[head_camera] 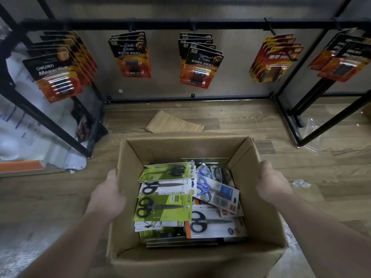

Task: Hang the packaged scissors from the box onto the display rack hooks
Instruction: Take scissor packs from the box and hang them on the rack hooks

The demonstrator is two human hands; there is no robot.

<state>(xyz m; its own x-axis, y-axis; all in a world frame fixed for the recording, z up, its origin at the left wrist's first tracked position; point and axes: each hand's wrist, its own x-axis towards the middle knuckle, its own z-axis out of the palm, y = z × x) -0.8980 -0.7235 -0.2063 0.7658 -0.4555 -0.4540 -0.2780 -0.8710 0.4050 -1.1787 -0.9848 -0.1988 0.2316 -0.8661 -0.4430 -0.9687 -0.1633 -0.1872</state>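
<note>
Head camera, looking down: both forearms reach forward from 6 o'clock, and the hands bracket an open cardboard box [176, 146] that sits on the wood-plank floor [331, 167]. The left hand [109, 190] lies against the box's outer wall at 9 o'clock, just below the rim, palm to the cardboard and fingers stretched along it. The right hand [271, 178] mirrors it at 3 o'clock, its palm flat on the opposite wall near the far corner. Neither hand is clenched; each presses the box with extended fingers and holds nothing else.

Inside the box the packaged scissors [162, 207] lie in a loose heap. Green cards with black-handled pairs lie toward 9 o'clock, a blue-handled pack [217, 192] is tilted toward 2 o'clock, and a white-and-orange card [214, 222] lies toward 5 o'clock.

At 12 o'clock, beyond the box, stands the black display rack [160, 24]. Its hooks [270, 29] carry rows of orange-and-black battery packs [131, 55]. Between box and rack a flattened cardboard sheet [174, 122] lies on the floor. White plastic-wrapped goods [30, 127] sit behind the rack's legs at 9 o'clock, and a crumpled clear wrapper [301, 183] lies at 3 o'clock.
</note>
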